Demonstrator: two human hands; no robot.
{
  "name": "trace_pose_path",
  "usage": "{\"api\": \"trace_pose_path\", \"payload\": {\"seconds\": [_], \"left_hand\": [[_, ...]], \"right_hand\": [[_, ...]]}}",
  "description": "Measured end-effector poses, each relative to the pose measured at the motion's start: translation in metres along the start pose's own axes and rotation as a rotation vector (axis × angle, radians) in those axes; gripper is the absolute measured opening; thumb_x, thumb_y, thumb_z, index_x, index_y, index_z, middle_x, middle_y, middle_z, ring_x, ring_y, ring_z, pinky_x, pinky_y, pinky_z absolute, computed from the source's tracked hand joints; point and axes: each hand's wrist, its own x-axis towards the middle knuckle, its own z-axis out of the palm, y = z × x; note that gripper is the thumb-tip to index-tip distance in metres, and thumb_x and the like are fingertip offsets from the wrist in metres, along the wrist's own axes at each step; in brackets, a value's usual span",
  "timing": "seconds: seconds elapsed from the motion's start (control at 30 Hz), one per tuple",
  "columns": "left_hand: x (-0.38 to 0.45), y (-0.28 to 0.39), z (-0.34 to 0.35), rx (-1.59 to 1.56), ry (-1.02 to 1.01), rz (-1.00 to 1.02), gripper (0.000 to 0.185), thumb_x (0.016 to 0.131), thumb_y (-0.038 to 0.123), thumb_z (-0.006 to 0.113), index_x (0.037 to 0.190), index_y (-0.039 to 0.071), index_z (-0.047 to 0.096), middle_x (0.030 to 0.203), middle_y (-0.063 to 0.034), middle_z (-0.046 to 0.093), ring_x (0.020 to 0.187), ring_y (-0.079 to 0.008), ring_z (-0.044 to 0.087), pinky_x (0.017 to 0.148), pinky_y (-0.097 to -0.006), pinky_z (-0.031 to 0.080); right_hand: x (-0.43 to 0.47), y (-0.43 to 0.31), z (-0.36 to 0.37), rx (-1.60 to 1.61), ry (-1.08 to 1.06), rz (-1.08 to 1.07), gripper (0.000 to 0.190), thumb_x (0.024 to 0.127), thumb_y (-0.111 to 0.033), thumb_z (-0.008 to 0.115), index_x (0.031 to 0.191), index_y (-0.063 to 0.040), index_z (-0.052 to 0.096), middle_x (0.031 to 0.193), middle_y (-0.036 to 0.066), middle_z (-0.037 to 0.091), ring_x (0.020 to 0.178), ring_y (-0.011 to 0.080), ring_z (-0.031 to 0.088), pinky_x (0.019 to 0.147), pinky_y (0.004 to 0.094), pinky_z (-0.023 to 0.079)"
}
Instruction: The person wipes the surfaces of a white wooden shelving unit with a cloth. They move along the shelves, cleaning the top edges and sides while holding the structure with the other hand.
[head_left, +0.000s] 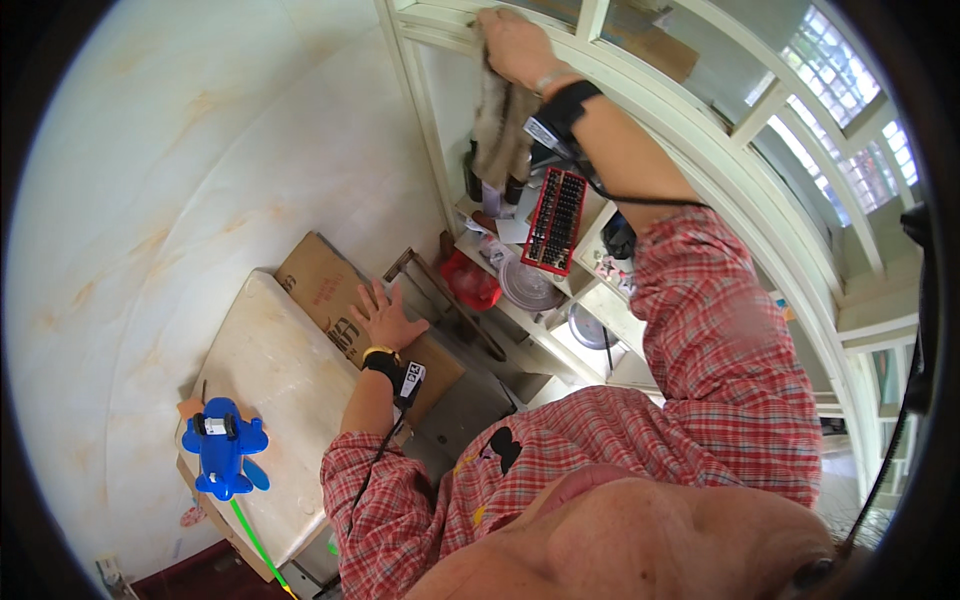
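My right hand (517, 46) is raised to the top of the white window frame (439, 26). It grips a grey-brown cloth (499, 135), which hangs down in folds below the fingers. Lower and to the left, my left hand (391, 319) rests with spread fingers on a flattened brown cardboard box (319, 281) that bears printed writing. Both wrists carry black straps with small tags and cables. Below the cloth, an abacus (555, 221) with a red frame and dark beads leans over the shelf compartments.
A pale, worn tabletop or cabinet top (262, 360) lies beside the cardboard. Near its edge is a blue toy airplane (223, 448) with a green stick. White shelves (540, 330) hold a red plastic bag (470, 281) and a round translucent lid (531, 285). Glass panes curve along the right.
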Motion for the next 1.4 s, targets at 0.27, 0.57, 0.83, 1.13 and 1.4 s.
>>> {"api": "trace_pose_path", "payload": {"seconds": [0.27,0.57,0.83,1.13,1.4], "left_hand": [[-0.006,0.005,-0.003,-0.036,0.011,0.007,0.107,0.065,0.053,0.083,0.157,0.016,0.042,0.171,-0.0198,0.013,0.158,-0.0457,-0.004,0.119,-0.0731,0.0],[-0.006,0.009,-0.006,-0.067,-0.01,-0.006,0.104,0.067,0.052,0.082,0.156,0.017,0.042,0.172,-0.0209,0.01,0.158,-0.0461,-0.006,0.119,-0.0717,-0.001],[-0.005,0.009,-0.001,-0.058,0.032,-0.004,0.104,0.065,0.054,0.082,0.155,0.018,0.044,0.171,-0.0201,0.013,0.158,-0.0458,-0.004,0.12,-0.0718,-0.001],[-0.009,0.015,-0.005,-0.053,0.034,-0.005,0.104,0.065,0.056,0.082,0.155,0.019,0.046,0.171,-0.0196,0.015,0.158,-0.045,-0.002,0.12,-0.0711,-0.001],[-0.012,0.014,-0.009,-0.073,0.009,0.001,0.107,0.065,0.056,0.082,0.157,0.02,0.042,0.172,-0.0183,0.01,0.158,-0.0444,-0.004,0.12,-0.0704,-0.002]], "right_hand": [[0.108,-0.036,0.101,-0.004,-0.01,0.009,0.031,0.092,-0.007,0.058,0.123,-0.007,0.063,0.116,0.02,0.068,0.108,0.0391,0.066,0.092,0.0472,0.055],[0.132,-0.061,0.047,0.091,0.087,-0.252,0.035,0.094,-0.007,0.058,0.127,-0.013,0.066,0.123,0.012,0.07,0.109,0.0338,0.067,0.092,0.0462,0.056],[0.267,-0.03,-0.046,-0.466,0.278,-0.329,0.018,0.09,-0.016,0.063,0.095,-0.005,0.076,0.109,0.016,0.071,0.109,0.0331,0.064,0.097,0.0429,0.052],[0.225,-0.009,-0.124,-0.706,0.041,-0.444,0.024,0.093,-0.02,0.061,0.105,-0.008,0.078,0.111,0.012,0.072,0.114,0.0326,0.063,0.101,0.0444,0.051],[0.309,-0.009,-0.138,-0.729,0.163,-0.454,0.026,0.095,-0.015,0.059,0.117,-0.006,0.071,0.13,0.013,0.064,0.127,0.0315,0.056,0.107,0.0482,0.044]]}}
